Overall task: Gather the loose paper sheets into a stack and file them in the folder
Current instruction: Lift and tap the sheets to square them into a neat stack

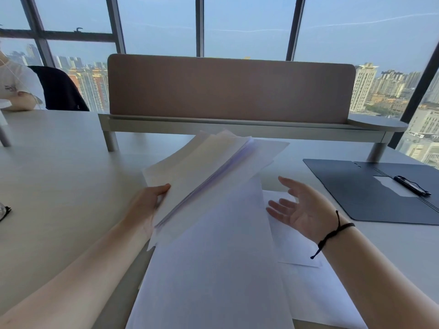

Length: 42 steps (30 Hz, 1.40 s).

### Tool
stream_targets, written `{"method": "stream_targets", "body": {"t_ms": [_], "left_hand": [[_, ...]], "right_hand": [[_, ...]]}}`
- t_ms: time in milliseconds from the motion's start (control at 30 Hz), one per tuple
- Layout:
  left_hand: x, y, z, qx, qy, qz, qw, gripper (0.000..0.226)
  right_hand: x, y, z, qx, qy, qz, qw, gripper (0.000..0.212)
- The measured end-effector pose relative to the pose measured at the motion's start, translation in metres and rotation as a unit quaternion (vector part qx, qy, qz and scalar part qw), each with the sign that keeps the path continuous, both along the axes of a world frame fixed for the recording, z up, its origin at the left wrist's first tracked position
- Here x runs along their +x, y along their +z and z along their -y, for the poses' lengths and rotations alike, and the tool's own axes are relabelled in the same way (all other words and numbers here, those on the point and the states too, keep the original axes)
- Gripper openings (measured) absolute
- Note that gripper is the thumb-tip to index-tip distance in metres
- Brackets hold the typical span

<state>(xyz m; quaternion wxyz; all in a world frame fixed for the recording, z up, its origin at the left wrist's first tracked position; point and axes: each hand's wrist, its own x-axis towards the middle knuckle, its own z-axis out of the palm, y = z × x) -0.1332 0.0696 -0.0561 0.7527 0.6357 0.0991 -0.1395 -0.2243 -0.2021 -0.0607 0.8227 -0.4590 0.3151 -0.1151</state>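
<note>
My left hand (148,203) grips a thick bundle of white paper sheets (202,169) by its left edge, lifted and tilted above the table. More loose white sheets (213,269) lie flat on the table under and in front of the bundle, and another sheet (292,245) lies to their right. My right hand (301,207) hovers over that sheet, palm turned inward and fingers spread, holding nothing. A dark blue folder (361,186) lies open on the table at the right, with a black clip (412,185) on its inside.
A pink-brown desk divider (230,89) on a raised grey shelf (237,129) stands across the back of the table. Another person's arm (16,100) and a dark chair (59,89) are at the far left. A small dark object (4,211) sits at the left edge.
</note>
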Motion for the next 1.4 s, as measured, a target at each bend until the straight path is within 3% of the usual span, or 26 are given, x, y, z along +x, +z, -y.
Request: {"method": "stream_targets", "body": {"t_ms": [100, 233, 433, 500, 600, 733, 867, 1033, 1100, 1167, 1300, 1333, 1400], "left_hand": [[-0.003, 0.002, 0.001, 0.002, 0.002, 0.012, 1.000, 0.026], [-0.001, 0.001, 0.001, -0.001, 0.002, 0.026, 1.000, 0.021], [-0.001, -0.001, 0.003, -0.022, -0.005, 0.028, 0.999, 0.012], [0.001, -0.003, 0.005, -0.043, -0.008, 0.032, 0.999, 0.017], [0.008, -0.008, 0.006, -0.063, -0.038, 0.065, 0.995, 0.032], [0.018, -0.015, 0.007, -0.019, -0.095, 0.147, 0.984, 0.043], [0.013, -0.017, 0.012, 0.023, -0.153, 0.206, 0.966, 0.069], [0.006, -0.021, 0.020, 0.020, -0.088, 0.200, 0.976, 0.019], [0.005, -0.024, 0.023, -0.002, -0.095, 0.185, 0.978, 0.017], [0.006, -0.026, 0.023, -0.009, -0.104, 0.169, 0.980, 0.016], [0.006, -0.026, 0.025, -0.005, -0.093, 0.178, 0.980, 0.015], [0.006, -0.025, 0.025, -0.003, -0.074, 0.182, 0.981, 0.016], [0.006, -0.022, 0.022, -0.019, -0.042, 0.170, 0.984, 0.029]], "right_hand": [[-0.003, -0.006, -0.010, -0.113, 0.127, -0.016, 0.985, 0.029], [-0.002, -0.013, -0.024, -0.333, 0.230, -0.041, 0.914, 0.023], [-0.005, -0.014, -0.031, -0.393, 0.341, 0.006, 0.854, 0.044], [-0.006, -0.009, -0.029, -0.385, 0.299, 0.028, 0.873, 0.034], [-0.008, -0.001, -0.019, -0.299, 0.164, 0.072, 0.937, 0.024], [-0.007, -0.003, -0.004, -0.214, 0.085, 0.037, 0.973, 0.014], [-0.006, -0.006, 0.002, -0.180, 0.056, 0.061, 0.980, 0.022], [-0.006, -0.004, -0.002, -0.139, 0.055, 0.111, 0.983, 0.036], [-0.009, -0.002, -0.009, -0.147, 0.053, 0.111, 0.981, 0.036], [-0.008, -0.004, -0.012, -0.162, 0.022, 0.088, 0.983, 0.022], [-0.005, -0.005, -0.017, -0.138, 0.033, 0.045, 0.989, 0.068], [-0.005, -0.005, -0.019, -0.158, 0.055, 0.040, 0.985, 0.064], [-0.009, -0.004, -0.024, -0.216, 0.099, 0.054, 0.970, 0.032]]}}
